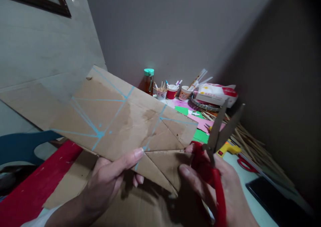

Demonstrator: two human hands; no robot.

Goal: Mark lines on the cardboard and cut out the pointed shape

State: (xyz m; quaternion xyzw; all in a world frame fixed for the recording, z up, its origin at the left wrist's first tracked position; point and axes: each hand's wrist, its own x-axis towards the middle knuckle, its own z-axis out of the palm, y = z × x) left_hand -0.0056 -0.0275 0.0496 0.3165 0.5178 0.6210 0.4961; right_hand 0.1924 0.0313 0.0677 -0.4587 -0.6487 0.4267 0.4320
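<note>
A long piece of brown cardboard (120, 126) with blue drawn lines is held up in front of me. It has cut or creased slits near its right end. My left hand (112, 173) grips its lower edge, thumb on top and fingers beneath. My right hand (215, 180) is closed around the red handles of a pair of scissors (218, 136), whose blades point up and stand apart. The right thumb and a fingertip also touch the cardboard's right end.
Behind stand a bottle with a teal lid (148, 72), paper cups (172, 92) and a white-red package (217, 95). On the right lie wooden sticks (260, 156), a yellow tool (228, 149) and a black phone (276, 200). A blue chair (22, 146) is at left.
</note>
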